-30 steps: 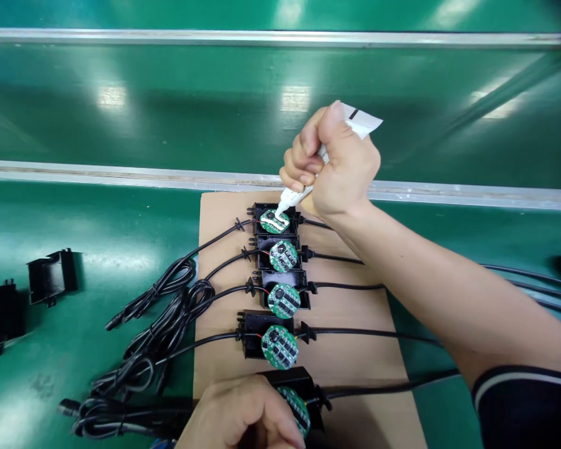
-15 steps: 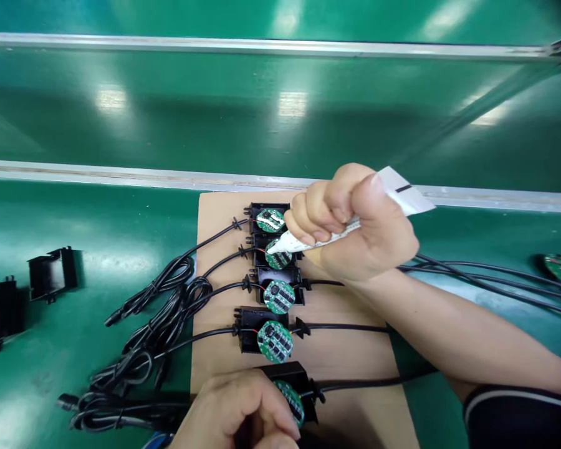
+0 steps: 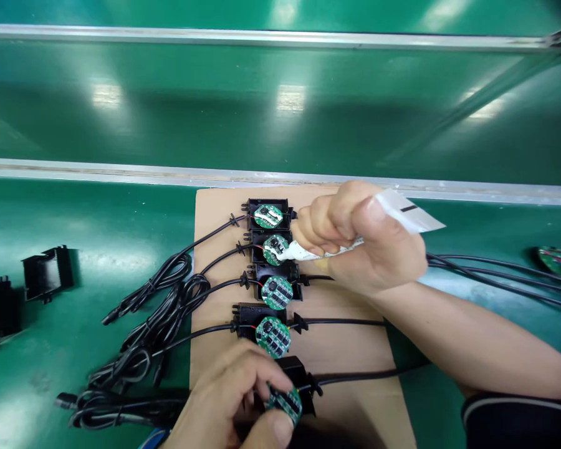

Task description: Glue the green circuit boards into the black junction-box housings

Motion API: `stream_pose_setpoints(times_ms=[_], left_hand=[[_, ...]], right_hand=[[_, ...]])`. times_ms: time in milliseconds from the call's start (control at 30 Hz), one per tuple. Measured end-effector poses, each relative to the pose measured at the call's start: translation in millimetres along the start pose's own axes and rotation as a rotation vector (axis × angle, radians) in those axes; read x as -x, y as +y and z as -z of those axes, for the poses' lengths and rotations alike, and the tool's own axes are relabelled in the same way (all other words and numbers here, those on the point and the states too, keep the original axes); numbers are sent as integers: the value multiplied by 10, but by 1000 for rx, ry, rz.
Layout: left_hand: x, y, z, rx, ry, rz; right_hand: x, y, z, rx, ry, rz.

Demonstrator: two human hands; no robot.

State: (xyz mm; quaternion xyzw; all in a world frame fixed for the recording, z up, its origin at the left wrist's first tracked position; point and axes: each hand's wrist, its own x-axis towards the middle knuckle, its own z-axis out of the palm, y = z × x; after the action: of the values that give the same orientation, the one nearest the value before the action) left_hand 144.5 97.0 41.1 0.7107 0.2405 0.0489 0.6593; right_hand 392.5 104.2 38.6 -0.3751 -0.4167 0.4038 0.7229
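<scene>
My right hand (image 3: 364, 234) is closed around a white squeeze tube (image 3: 302, 251). Its nozzle touches the second round green circuit board (image 3: 275, 248) from the back, where a strip of white paste lies. White paste also covers part of the rearmost board (image 3: 268, 216). Two more boards, the third (image 3: 277, 293) and the fourth (image 3: 273, 337), show no paste and rest against black plastic boxes. At the front, my left hand (image 3: 243, 399) pinches the edge of the nearest circuit board (image 3: 287, 404) between thumb and fingers, beside its black box (image 3: 293, 369).
Brown cardboard (image 3: 346, 349) lies beneath the row of boxes. Bundled black cables (image 3: 140, 349) lie left, and more cables (image 3: 495, 272) run right. Two black boxes, one upright (image 3: 49, 274), sit far left. Another circuit board (image 3: 554, 259) lies far right. A metal rail (image 3: 121, 171) crosses behind.
The tube's nozzle has moved right across the second board, leaving white paste. My left hand has shifted slightly and now grips the nearest board's edge.
</scene>
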Motion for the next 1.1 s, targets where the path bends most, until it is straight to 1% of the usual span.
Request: stream_pose_setpoints(times_ms=[67, 133, 300, 400, 500, 700, 833, 900, 967, 1033, 1100], left_hand=[[-24, 11, 7, -153, 83, -10], [-50, -3, 6, -292, 107, -33], [-87, -75, -17, -586, 31, -119], [-91, -100, -45, -713, 0, -149], [-93, -105, -71, -800, -16, -147], [-86, -88, -84, -831, -31, -129], [-74, -76, -96, -800, -47, -96], [-72, -75, -107, -782, -56, -92], [-73, -77, -119, -774, -59, -92], [-74, -80, -128, -776, -50, -91], [-74, -81, -134, -780, -42, -94]], right_hand=[[30, -4, 15, -5, -3, -7], [43, -3, 36, -10, 5, -5], [10, -9, 117, 21, 14, -2], [-18, -9, 136, 32, 44, -5], [-45, 15, 113, 21, 82, 22], [-117, 56, 78, 62, 121, 60], [-33, -72, 24, 49, 143, 56], [74, -160, -46, 27, 119, 15], [194, -211, -131, 15, 102, -67], [294, -198, -208, 11, 51, -135], [356, -130, -258, 0, -17, -142]])
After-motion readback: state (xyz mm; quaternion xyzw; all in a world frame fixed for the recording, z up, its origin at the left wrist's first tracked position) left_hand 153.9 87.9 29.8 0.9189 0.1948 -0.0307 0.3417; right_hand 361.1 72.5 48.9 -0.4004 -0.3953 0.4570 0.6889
